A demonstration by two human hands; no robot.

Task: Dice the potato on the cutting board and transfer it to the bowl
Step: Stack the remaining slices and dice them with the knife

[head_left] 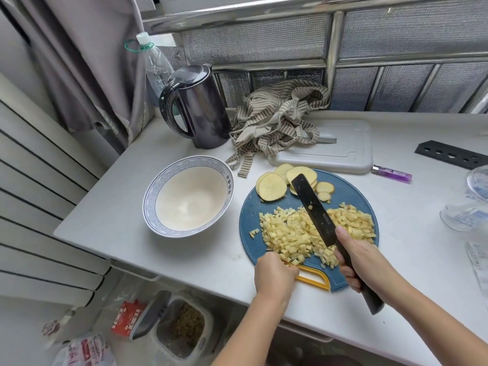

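Note:
A round blue cutting board (250, 215) with a yellow handle lies on the counter. A heap of diced potato (293, 233) covers its middle, and several round potato slices (272, 186) lie at its far edge. My right hand (367, 262) grips the handle of a black knife (313, 207) whose blade angles over the dice, tip toward the slices. My left hand (274, 276) grips the board's near edge by the yellow handle. A white bowl with a blue patterned rim (227, 178) stands left of the board, with no potato in it.
A dark kettle (200, 109) and a striped cloth (277, 120) sit behind the bowl and board. A white board (343, 154) and a purple lighter (392, 174) lie beyond. Clear plastic packaging (470, 207) is at the right. The counter edge runs just below my hands.

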